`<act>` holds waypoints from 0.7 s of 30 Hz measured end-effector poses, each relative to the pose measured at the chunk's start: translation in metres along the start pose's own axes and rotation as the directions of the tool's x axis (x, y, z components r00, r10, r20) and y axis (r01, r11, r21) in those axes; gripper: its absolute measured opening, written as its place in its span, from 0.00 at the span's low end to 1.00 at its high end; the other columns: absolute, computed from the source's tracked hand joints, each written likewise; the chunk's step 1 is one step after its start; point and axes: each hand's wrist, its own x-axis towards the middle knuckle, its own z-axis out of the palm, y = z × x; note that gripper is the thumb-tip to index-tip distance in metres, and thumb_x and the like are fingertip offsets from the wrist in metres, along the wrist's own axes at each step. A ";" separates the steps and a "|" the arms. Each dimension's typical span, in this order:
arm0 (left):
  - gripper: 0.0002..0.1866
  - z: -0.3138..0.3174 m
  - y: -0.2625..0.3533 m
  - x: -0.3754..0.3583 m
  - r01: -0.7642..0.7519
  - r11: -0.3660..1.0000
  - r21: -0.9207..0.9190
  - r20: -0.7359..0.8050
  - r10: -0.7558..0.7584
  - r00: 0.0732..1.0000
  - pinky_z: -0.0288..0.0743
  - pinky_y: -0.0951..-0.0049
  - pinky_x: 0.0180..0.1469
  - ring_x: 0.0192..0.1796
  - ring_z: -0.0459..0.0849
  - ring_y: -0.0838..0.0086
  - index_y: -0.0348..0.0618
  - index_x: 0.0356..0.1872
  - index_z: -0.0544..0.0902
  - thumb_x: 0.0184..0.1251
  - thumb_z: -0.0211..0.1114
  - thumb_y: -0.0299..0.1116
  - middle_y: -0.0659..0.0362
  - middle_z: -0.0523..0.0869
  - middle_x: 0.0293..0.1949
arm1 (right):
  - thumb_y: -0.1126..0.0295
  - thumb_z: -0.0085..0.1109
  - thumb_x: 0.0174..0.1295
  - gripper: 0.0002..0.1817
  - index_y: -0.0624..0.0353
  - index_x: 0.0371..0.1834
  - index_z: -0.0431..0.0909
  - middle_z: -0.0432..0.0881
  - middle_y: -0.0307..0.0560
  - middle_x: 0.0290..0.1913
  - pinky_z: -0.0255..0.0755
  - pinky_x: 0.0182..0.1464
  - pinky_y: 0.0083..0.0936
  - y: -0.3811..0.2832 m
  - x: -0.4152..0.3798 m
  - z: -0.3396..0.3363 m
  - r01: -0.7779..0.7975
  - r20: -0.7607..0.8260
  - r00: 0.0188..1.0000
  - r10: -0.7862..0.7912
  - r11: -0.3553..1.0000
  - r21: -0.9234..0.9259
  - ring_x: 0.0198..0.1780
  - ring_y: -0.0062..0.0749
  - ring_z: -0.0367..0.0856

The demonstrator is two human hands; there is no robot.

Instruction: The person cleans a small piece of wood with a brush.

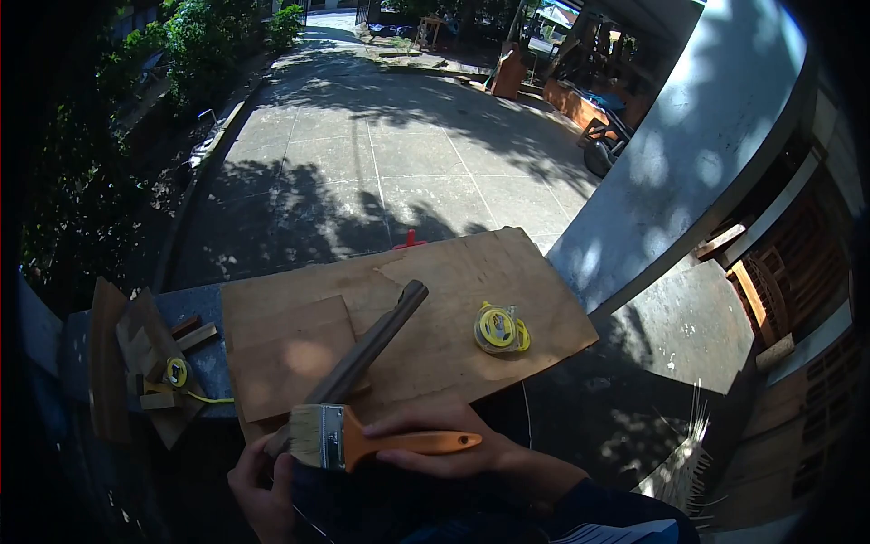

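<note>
A paintbrush with an orange handle, a metal band and pale bristles is in my right hand, bristles pointing left. My left hand has its fingers closed round the near end of a long dark wooden piece. That piece slants up and right across a flat square board on the plywood top. The bristles lie close over the piece's near end; whether they touch it is unclear. A yellow tape measure rests on the plywood, right of the dark piece.
Wood offcuts and another yellow tape sit on the ledge at the left. A pale pillar rises at the right. Beyond the plywood lies a concrete yard, with a red object just past the far edge.
</note>
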 end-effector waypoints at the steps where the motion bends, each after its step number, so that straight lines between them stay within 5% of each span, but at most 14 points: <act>1: 0.14 0.003 0.006 0.000 -0.005 1.000 0.011 -0.017 0.005 1.000 0.74 0.80 0.38 0.36 0.85 0.80 0.31 0.52 0.85 0.74 0.70 0.31 0.57 0.91 0.37 | 0.67 0.72 0.70 0.17 0.57 0.60 0.86 0.93 0.50 0.50 0.84 0.51 0.25 -0.004 0.000 -0.005 -0.058 -0.031 0.998 0.057 0.998 0.000 0.48 0.28 0.92; 3: 0.13 0.004 0.014 0.000 -0.007 0.998 0.056 -0.002 0.007 1.000 0.75 0.80 0.38 0.35 0.85 0.80 0.31 0.51 0.85 0.74 0.70 0.31 0.56 0.91 0.36 | 0.68 0.73 0.70 0.18 0.58 0.61 0.86 0.92 0.50 0.51 0.84 0.52 0.27 0.005 0.002 -0.009 -0.139 -0.308 0.943 0.125 0.990 -0.025 0.49 0.30 0.92; 5: 0.13 0.001 0.018 0.005 -0.029 0.991 0.128 0.046 0.023 0.999 0.75 0.79 0.37 0.35 0.87 0.79 0.31 0.52 0.85 0.74 0.70 0.31 0.55 0.91 0.36 | 0.69 0.73 0.69 0.19 0.57 0.62 0.85 0.92 0.50 0.49 0.84 0.52 0.29 0.003 0.006 -0.003 -0.042 -0.424 0.905 0.012 0.997 -0.061 0.50 0.31 0.92; 7: 0.13 0.012 0.015 0.010 -0.125 0.988 0.091 0.066 0.119 0.991 0.78 0.78 0.39 0.41 0.93 0.74 0.31 0.52 0.85 0.73 0.71 0.29 0.52 0.93 0.38 | 0.69 0.74 0.68 0.20 0.57 0.62 0.85 0.92 0.49 0.48 0.83 0.53 0.29 0.002 -0.003 0.007 0.016 -0.240 0.971 -0.019 1.000 -0.013 0.51 0.31 0.92; 9: 0.14 0.021 0.017 0.012 -0.098 0.989 0.110 -0.018 0.101 0.995 0.76 0.76 0.36 0.32 0.90 0.75 0.34 0.49 0.88 0.66 0.75 0.30 0.55 0.91 0.28 | 0.69 0.74 0.68 0.20 0.57 0.62 0.85 0.92 0.49 0.46 0.83 0.53 0.26 0.001 -0.001 0.007 0.131 -0.083 0.987 -0.137 0.989 -0.073 0.50 0.28 0.92; 11: 0.15 0.023 0.022 0.016 -0.153 0.976 0.153 0.000 0.155 0.988 0.73 0.76 0.34 0.28 0.87 0.76 0.37 0.51 0.89 0.65 0.76 0.30 0.56 0.89 0.26 | 0.69 0.73 0.69 0.18 0.59 0.60 0.85 0.92 0.49 0.45 0.83 0.51 0.26 0.007 0.001 -0.005 0.036 -0.226 0.973 -0.054 0.996 -0.084 0.48 0.29 0.92; 12: 0.16 0.020 0.019 0.018 -0.178 0.972 0.152 0.041 0.173 0.984 0.74 0.76 0.34 0.28 0.86 0.76 0.40 0.52 0.89 0.65 0.76 0.29 0.55 0.89 0.28 | 0.70 0.71 0.70 0.16 0.62 0.59 0.85 0.93 0.49 0.45 0.84 0.50 0.26 0.001 0.003 -0.005 -0.182 -0.363 0.916 0.170 0.983 0.003 0.47 0.29 0.93; 13: 0.16 0.019 0.020 0.017 -0.179 0.972 0.152 0.042 0.174 0.984 0.75 0.75 0.34 0.28 0.86 0.76 0.39 0.53 0.89 0.65 0.76 0.29 0.55 0.90 0.29 | 0.70 0.70 0.71 0.15 0.63 0.57 0.85 0.93 0.50 0.44 0.84 0.49 0.25 0.007 0.007 -0.005 -0.115 -0.486 0.870 0.090 0.993 -0.022 0.46 0.29 0.92; 15: 0.16 0.019 0.022 0.014 -0.181 0.972 0.151 0.047 0.176 0.983 0.76 0.73 0.35 0.29 0.86 0.76 0.39 0.53 0.89 0.65 0.76 0.29 0.55 0.90 0.31 | 0.71 0.69 0.72 0.15 0.63 0.58 0.85 0.92 0.50 0.44 0.84 0.47 0.23 0.010 0.002 -0.004 -0.014 -0.419 0.908 0.015 1.000 0.007 0.43 0.30 0.92; 18: 0.17 0.018 0.010 0.014 -0.259 0.952 0.165 0.012 0.261 0.965 0.77 0.73 0.36 0.32 0.85 0.75 0.39 0.55 0.88 0.65 0.74 0.27 0.53 0.89 0.35 | 0.70 0.67 0.74 0.14 0.63 0.59 0.84 0.92 0.51 0.44 0.83 0.44 0.21 0.006 -0.003 -0.003 0.104 -0.064 0.992 -0.109 0.991 -0.081 0.41 0.27 0.91; 21: 0.17 0.012 0.021 0.011 -0.256 0.939 0.231 -0.003 0.264 0.965 0.78 0.71 0.39 0.34 0.85 0.73 0.40 0.55 0.88 0.66 0.74 0.25 0.53 0.89 0.38 | 0.70 0.65 0.76 0.12 0.63 0.57 0.84 0.91 0.50 0.44 0.82 0.43 0.20 0.014 -0.001 -0.012 -0.126 -0.375 0.910 0.177 0.980 0.157 0.40 0.23 0.90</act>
